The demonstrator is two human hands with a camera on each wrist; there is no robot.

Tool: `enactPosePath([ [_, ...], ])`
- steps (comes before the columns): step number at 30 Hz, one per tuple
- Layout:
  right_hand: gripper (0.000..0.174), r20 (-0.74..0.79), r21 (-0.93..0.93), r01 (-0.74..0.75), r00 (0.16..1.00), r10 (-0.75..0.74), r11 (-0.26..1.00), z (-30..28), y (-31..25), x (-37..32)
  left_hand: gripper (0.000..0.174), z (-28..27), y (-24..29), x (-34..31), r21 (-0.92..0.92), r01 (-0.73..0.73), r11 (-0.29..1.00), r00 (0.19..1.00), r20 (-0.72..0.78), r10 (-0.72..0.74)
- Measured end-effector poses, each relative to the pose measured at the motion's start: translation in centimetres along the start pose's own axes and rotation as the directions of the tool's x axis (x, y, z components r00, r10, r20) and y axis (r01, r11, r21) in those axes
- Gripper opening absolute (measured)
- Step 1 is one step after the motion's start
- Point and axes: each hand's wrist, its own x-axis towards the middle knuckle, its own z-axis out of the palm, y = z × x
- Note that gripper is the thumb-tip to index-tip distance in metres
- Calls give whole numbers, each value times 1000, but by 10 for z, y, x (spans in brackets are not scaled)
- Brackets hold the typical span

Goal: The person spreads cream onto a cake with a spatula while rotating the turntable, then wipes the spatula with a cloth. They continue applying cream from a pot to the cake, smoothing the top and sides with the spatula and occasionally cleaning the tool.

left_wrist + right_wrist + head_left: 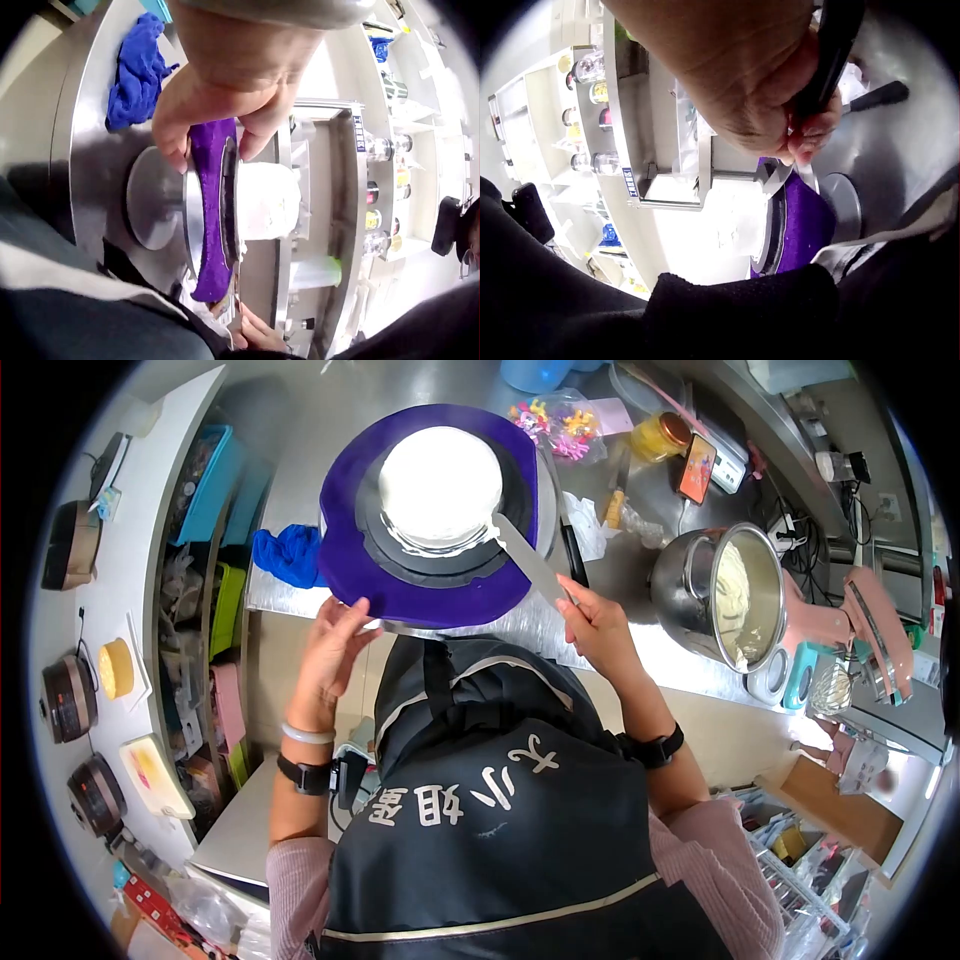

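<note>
A round white-frosted cake point(440, 480) sits on a dark disc over a purple mat point(345, 560) on a turntable. My left hand point(335, 645) is at the near-left edge; the left wrist view has its thumb and fingers point(225, 97) on both sides of the turntable's purple-covered rim point(210, 210). With my right hand point(600, 630) I grip a spatula whose metal blade point(530, 565) reaches the cake's lower right side, where white cream shows at the tip. Its black handle point(840, 45) runs through my curled fingers in the right wrist view.
Left of the turntable lies a blue cloth point(287, 555). On the right stand a mixer bowl point(690, 595) holding cream, a pink mixer point(815, 622) and a phone point(697, 468). Behind are a yellow jar point(655, 438) and bagged colourful decorations point(565, 428). A black-handled tool point(572, 550) lies beside the turntable.
</note>
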Motion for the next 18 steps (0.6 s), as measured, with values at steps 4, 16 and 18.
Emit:
enactPosePath([
  [4, 40, 7, -7, -2, 1000, 2, 1000, 4, -4, -5, 44, 18, -14, -21, 20, 146, 989, 978, 145, -147],
  [16, 40, 51, 17, -1, 999, 0, 1000, 19, -9, -12, 51, 23, -17, -34, -140, 226, 964, 963, 180, -200],
  [18, 39, 62, -20, -35, 997, 36, 999, 21, -13, -13, 60, 12, -13, -20, -207, 64, 976, 996, 76, -49],
])
